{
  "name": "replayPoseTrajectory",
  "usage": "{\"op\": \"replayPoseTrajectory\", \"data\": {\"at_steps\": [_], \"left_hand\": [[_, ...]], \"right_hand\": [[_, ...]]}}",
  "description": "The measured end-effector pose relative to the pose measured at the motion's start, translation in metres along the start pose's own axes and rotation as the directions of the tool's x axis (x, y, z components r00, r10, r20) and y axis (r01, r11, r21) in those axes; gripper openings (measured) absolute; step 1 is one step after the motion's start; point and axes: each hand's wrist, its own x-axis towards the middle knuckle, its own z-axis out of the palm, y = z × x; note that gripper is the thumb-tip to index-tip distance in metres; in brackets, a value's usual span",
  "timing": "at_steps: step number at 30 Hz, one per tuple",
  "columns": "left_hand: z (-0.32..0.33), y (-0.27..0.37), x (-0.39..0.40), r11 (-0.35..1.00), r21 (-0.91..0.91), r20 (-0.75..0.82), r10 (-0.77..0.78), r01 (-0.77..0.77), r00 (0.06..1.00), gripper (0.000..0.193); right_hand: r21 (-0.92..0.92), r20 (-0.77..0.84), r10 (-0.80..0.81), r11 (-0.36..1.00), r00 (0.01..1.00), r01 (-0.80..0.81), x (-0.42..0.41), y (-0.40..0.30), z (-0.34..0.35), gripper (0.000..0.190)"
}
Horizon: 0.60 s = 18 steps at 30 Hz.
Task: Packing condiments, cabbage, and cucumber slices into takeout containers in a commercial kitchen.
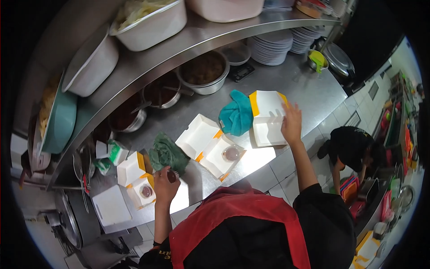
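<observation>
My left hand [165, 186] grips a small sauce cup [172, 176] with dark red contents, above the steel counter. Beside it, an open white and yellow takeaway box [136, 173] has a similar cup [146, 191] in its tray. My right hand [292, 122] touches the right side of another open box [268, 117], which looks unfilled; whether the fingers grip its edge is unclear. Between the hands stands a third open box [198, 134] holding a clear cup of brownish contents [231, 153]. A dark green cloth [168, 153] and a teal cloth [237, 114] lie crumpled near the boxes.
Pots of sauce [132, 124] and a pot of brown food [203, 72] line the back under a steel shelf [161, 60] bearing tubs. A white cutting board [112, 205] lies at the left end. Stacked plates [272, 47] stand behind. A co-worker [351, 148] bends at the right.
</observation>
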Motion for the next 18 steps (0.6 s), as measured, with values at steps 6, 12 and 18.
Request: {"op": "replayPoseTrajectory", "data": {"at_steps": [6,12,18], "left_hand": [[0.017,0.147,0.050,0.801,-0.396,0.134,0.535,-0.450,0.834,0.065],[0.123,0.287,0.080,0.569,-0.434,0.243,0.821,-0.699,0.517,0.060],[0.194,0.316,0.079,0.604,-0.466,0.405,0.795,-0.647,0.451,0.055]], "right_hand": [[0.371,0.059,0.501,0.792,0.864,-0.485,-0.046,0.074,-0.013,0.031],[0.388,0.206,0.591,0.682,0.780,-0.619,-0.113,0.099,0.013,0.028],[0.680,0.510,0.597,0.161,0.619,-0.715,-0.107,0.058,0.011,0.029]]}}
